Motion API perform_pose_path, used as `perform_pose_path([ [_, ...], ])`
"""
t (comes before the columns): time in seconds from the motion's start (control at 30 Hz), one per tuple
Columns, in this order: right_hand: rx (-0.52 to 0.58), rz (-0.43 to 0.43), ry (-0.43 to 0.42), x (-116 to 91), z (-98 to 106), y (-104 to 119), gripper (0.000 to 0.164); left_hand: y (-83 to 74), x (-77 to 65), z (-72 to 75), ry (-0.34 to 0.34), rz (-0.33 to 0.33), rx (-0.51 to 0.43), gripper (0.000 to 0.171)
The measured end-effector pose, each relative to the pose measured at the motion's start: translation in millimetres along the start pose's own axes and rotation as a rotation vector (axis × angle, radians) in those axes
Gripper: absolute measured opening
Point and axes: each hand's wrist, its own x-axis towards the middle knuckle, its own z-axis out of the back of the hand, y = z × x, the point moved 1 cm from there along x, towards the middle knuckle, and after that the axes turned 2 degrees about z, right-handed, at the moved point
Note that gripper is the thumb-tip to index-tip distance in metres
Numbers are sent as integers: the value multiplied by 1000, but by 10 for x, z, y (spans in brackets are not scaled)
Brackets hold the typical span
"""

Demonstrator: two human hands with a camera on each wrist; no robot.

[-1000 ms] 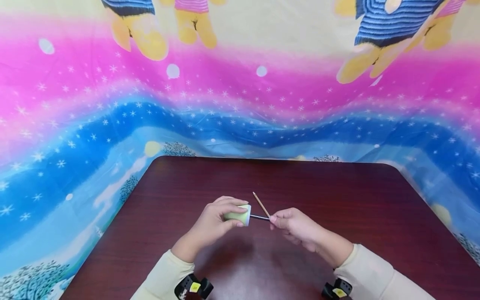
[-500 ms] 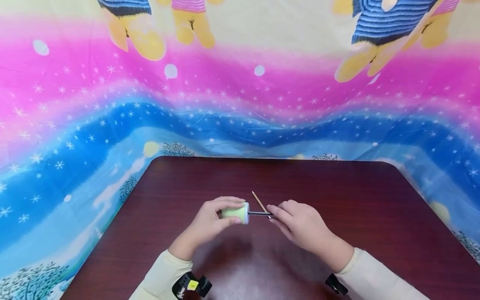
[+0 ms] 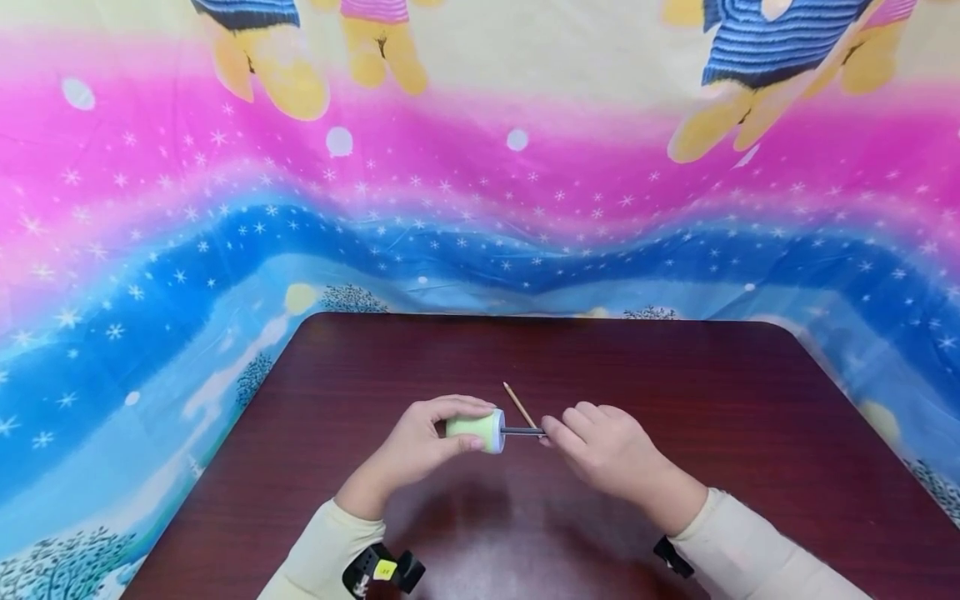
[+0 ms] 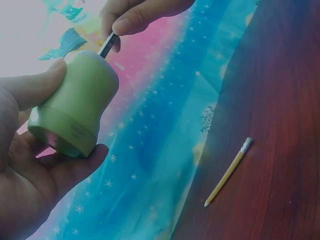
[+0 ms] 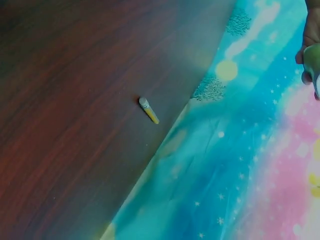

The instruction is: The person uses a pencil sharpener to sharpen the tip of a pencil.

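My left hand (image 3: pixel 420 446) grips a light green pencil sharpener (image 3: pixel 472 428), a waisted cylinder lying sideways in the head view, thumb on one side and fingers on the other. A dark pencil (image 3: pixel 521 431) runs into the sharpener's pale end. Its outer end is pinched by my right hand (image 3: pixel 607 446), whose knuckles face up. From the left wrist, the sharpener (image 4: pixel 82 97) appears tilted, the dark pencil (image 4: pixel 108 45) entering its top. The pencil's tip is hidden inside. Only the sharpener's edge (image 5: pixel 312 60) shows in the right wrist view.
Beyond the hands, a yellow pencil (image 3: pixel 519 404) with a pale eraser end lies on the dark red-brown table (image 3: pixel 375 358). A colourful printed cloth (image 3: pixel 480 192) hangs behind the table's far edge. Both wrists wear black straps (image 3: pixel 382 571).
Around the dark pencil, my right hand has rotated from thumb up to knuckles up. My left hand keeps the sharpener nearly still. The yellow pencil has stayed put.
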Motion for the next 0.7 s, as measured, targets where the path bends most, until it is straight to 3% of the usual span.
perform_pose_path([
  [0.1, 53, -85, 64, -66, -13, 23, 30, -31, 18, -21, -15, -56, 25, 34],
  [0.2, 251, -305, 216, -128, -17, 79, 33, -47, 45, -48, -43, -190, 106, 33],
  [0.27, 498, -553, 363, -135, -11, 98, 28, -56, 54, -64, -63, -270, 173, 33],
  [0.3, 672, -707, 437, -128, -7, 100, 28, -59, 54, -70, -70, -304, 213, 33],
  [0.4, 1309, -1209, 587, -117, -1, 52, 24, -74, 47, -81, -79, -394, 300, 31],
  [0.43, 1457, -1352, 615, -112, -2, 25, 25, -79, 46, -81, -80, -412, 321, 31],
  [0.5, 1641, -1533, 653, -113, -4, -21, 28, -81, 42, -82, -82, -439, 338, 30],
  [0.57, 1662, -1540, 682, -114, -8, -54, 28, -76, 40, -78, -87, -423, 307, 30],
  [0.63, 1528, -1471, 705, -92, -4, -63, 29, -64, 37, -72, -89, -373, 265, 31],
  [0.7, 1321, -1343, 710, -64, 4, -60, 29, -56, 33, -64, -92, -316, 230, 32],
])
